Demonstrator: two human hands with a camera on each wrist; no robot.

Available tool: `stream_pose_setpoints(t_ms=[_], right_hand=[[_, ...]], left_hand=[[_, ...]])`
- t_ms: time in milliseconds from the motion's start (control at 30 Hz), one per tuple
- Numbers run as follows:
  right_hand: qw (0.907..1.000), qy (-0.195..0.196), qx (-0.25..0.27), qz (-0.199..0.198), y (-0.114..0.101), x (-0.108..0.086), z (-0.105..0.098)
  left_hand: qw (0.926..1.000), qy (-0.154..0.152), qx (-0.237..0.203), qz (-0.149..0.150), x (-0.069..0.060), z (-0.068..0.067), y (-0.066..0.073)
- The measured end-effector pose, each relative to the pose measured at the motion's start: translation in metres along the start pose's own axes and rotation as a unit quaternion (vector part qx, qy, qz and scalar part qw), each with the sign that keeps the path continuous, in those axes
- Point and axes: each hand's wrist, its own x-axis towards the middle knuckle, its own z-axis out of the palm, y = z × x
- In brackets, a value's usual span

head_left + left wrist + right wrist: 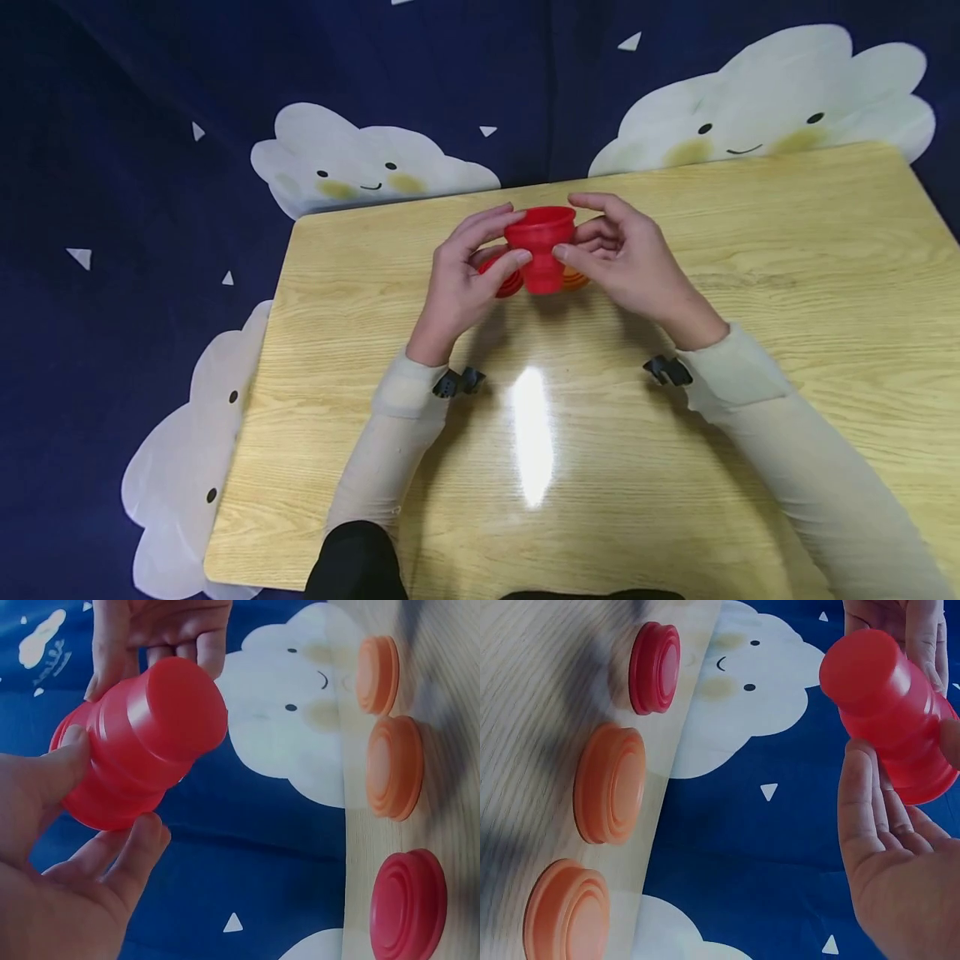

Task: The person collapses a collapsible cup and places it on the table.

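Both hands hold a red collapsible cup (543, 271), drawn out to its stepped, tapered height, above the table with its wide mouth up. My left hand (467, 271) grips it from the left, thumb on the near side and fingers along the rim and far side. From the right, my right hand (641, 254) pinches the wall, its thumb on the near side and the index finger raised off the rim. The cup's smooth closed base (191, 709) shows in the left wrist view. Beneath it lie a flattened red cup (656, 669) and two flattened orange cups (611, 784).
The flattened cups stand in a row on the wooden table (360, 333), near its far edge. A dark blue cloth (150, 208) with smiling white clouds borders the table at the back and left. Light glares on the tabletop between the forearms.
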Motion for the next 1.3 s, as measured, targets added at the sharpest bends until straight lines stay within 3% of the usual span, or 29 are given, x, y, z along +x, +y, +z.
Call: stream_pose_setpoints(t_ms=[100,233,400,533,900,1167,1300], right_hand=[[0.9999,0.005,-0.01,-0.003,-0.001,0.0,0.0],[0.9982,0.018,-0.049,-0.028,0.0,-0.002,-0.002],[0.9832,0.014,-0.143,-0.113,0.0,0.001,-0.008],[0.9705,-0.016,-0.177,-0.163,0.0,0.003,-0.011],[0.9723,-0.002,-0.156,-0.175,-0.005,0.004,-0.009],[0.9677,0.049,-0.142,-0.202,-0.025,0.0,0.0],[0.9632,0.069,-0.151,-0.212,-0.013,0.003,0.0]], left_hand=[[1.0,0.001,-0.003,-0.008,0.0,0.001,0.011],[0.9997,-0.003,-0.013,-0.019,0.0,0.002,0.012],[0.9993,-0.003,-0.016,-0.034,0.001,0.001,-0.003],[0.9989,-0.006,-0.01,-0.046,0.002,0.0,-0.016],[0.9989,-0.001,-0.003,-0.046,0.001,0.001,-0.011],[0.9983,0.019,0.041,-0.036,0.0,0.006,-0.01],[0.998,0.027,0.055,-0.018,0.0,0.008,-0.01]])
